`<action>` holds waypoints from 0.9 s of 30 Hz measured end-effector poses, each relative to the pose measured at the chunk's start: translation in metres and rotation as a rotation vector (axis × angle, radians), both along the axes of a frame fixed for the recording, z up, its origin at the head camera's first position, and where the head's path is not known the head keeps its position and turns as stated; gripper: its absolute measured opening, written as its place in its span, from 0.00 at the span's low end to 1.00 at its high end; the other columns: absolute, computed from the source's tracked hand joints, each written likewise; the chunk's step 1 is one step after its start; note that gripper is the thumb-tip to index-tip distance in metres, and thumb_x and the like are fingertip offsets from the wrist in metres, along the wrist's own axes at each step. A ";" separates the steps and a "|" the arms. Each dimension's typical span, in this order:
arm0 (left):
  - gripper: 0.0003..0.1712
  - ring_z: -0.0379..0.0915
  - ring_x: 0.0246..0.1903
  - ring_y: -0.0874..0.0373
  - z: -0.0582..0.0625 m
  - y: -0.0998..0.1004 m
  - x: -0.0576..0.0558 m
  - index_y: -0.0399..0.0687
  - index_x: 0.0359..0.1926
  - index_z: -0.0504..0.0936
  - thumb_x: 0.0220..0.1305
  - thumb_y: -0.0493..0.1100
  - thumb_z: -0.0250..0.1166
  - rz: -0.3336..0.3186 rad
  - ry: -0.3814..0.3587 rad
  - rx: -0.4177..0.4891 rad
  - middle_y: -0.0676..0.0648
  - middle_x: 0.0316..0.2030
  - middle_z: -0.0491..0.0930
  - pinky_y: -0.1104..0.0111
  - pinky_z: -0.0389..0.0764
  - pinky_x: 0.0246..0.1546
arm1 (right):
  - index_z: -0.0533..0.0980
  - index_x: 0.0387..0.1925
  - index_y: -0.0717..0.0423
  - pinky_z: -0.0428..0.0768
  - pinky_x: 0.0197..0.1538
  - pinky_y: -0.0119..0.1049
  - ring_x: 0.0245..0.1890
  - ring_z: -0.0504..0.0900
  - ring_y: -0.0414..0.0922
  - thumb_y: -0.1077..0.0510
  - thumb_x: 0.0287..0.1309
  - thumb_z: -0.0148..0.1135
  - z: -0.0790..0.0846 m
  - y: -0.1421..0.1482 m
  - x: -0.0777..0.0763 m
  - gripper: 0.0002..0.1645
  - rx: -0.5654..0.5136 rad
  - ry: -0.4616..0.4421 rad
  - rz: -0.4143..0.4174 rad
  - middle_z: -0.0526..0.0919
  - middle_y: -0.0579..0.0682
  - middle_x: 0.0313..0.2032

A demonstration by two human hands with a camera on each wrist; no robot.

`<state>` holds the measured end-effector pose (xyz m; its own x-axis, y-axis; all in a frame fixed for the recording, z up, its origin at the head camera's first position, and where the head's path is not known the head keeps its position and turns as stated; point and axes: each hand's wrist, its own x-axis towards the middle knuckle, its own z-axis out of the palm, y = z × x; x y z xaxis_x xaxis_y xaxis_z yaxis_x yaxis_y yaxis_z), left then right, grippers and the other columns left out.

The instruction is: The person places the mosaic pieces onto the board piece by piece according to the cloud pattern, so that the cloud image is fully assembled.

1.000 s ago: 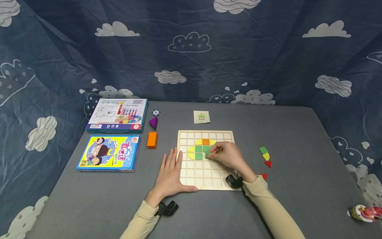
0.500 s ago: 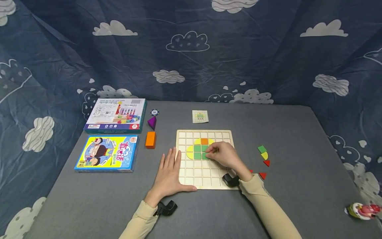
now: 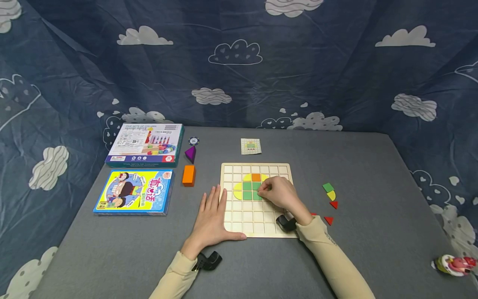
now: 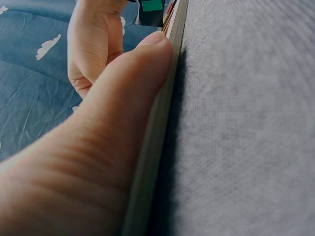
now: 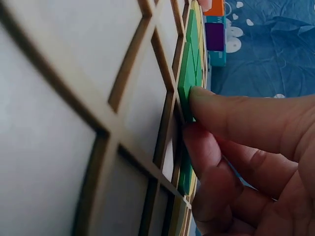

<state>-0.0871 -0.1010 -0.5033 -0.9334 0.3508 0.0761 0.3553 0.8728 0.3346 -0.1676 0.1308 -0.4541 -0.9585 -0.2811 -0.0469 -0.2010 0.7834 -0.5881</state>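
Note:
A light wooden grid board (image 3: 247,216) lies flat, holding green square tiles (image 3: 247,186), yellow curved pieces (image 3: 237,191) and an orange square tile (image 3: 255,177). My left hand (image 3: 210,220) rests along its left side, fingers straight, with the thumb (image 4: 147,64) against the near edge. Over the board, my right hand (image 3: 279,193) has thumb and forefinger at a green square tile (image 3: 257,195), seated at the lower right of the green group. In the right wrist view, the thumb (image 5: 231,115) touches this tile and the other fingers are curled. The hand covers some cells.
Right of the board lie a green square (image 3: 328,187), a yellow piece (image 3: 331,195) and red triangles (image 3: 329,220). A pattern card (image 3: 250,146) is behind. Left stand two boxes (image 3: 134,193), an orange block (image 3: 188,175), a purple piece (image 3: 190,154) and a chip (image 3: 193,141). A figurine (image 3: 453,265) is far right.
The green tile at my right fingertips has gone from slightly raised to flat in its cell. My right hand has shifted slightly, showing more of the red triangles. My left hand stays in place.

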 end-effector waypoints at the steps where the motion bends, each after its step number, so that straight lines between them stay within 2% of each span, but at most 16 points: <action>1: 0.79 0.29 0.71 0.45 0.000 0.000 0.000 0.37 0.73 0.43 0.33 0.84 0.60 0.001 0.000 0.004 0.36 0.73 0.38 0.52 0.32 0.67 | 0.83 0.23 0.49 0.69 0.27 0.36 0.21 0.72 0.39 0.56 0.49 0.72 0.000 0.000 0.000 0.04 -0.003 -0.003 0.000 0.79 0.38 0.20; 6: 0.79 0.28 0.71 0.46 0.001 0.001 0.000 0.38 0.73 0.42 0.33 0.85 0.60 -0.002 -0.005 0.002 0.36 0.73 0.37 0.52 0.32 0.67 | 0.83 0.25 0.49 0.68 0.26 0.35 0.20 0.72 0.38 0.57 0.49 0.72 0.001 0.005 0.004 0.03 -0.023 -0.022 0.019 0.77 0.39 0.19; 13: 0.79 0.30 0.71 0.45 0.000 -0.001 0.001 0.36 0.73 0.44 0.32 0.84 0.61 0.010 0.018 0.023 0.36 0.72 0.39 0.52 0.33 0.67 | 0.85 0.34 0.50 0.69 0.28 0.36 0.21 0.71 0.39 0.55 0.53 0.70 0.000 0.016 0.010 0.06 -0.049 -0.012 0.109 0.76 0.39 0.22; 16: 0.79 0.30 0.71 0.45 0.000 -0.001 0.001 0.36 0.73 0.44 0.32 0.84 0.61 0.007 0.021 0.022 0.36 0.72 0.39 0.51 0.33 0.67 | 0.85 0.35 0.50 0.68 0.26 0.35 0.21 0.71 0.39 0.54 0.54 0.69 0.001 0.026 0.013 0.07 -0.080 -0.007 0.098 0.76 0.39 0.21; 22: 0.79 0.29 0.71 0.45 -0.001 0.000 0.001 0.36 0.73 0.44 0.32 0.84 0.61 -0.006 0.015 0.039 0.36 0.72 0.39 0.50 0.33 0.67 | 0.84 0.33 0.54 0.65 0.19 0.35 0.16 0.68 0.42 0.55 0.55 0.68 0.003 0.064 0.015 0.07 -0.123 0.029 -0.047 0.77 0.43 0.20; 27: 0.79 0.28 0.71 0.45 -0.002 0.000 0.001 0.36 0.73 0.44 0.32 0.84 0.62 -0.004 0.015 0.038 0.36 0.73 0.38 0.51 0.32 0.67 | 0.83 0.32 0.55 0.69 0.17 0.43 0.16 0.70 0.43 0.51 0.55 0.68 0.002 0.101 0.013 0.11 -0.085 0.127 -0.202 0.79 0.45 0.21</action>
<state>-0.0862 -0.1009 -0.5051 -0.9305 0.3512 0.1037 0.3642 0.8581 0.3621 -0.1542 0.2320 -0.4517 -0.9924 -0.0805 0.0932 -0.1215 0.7638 -0.6338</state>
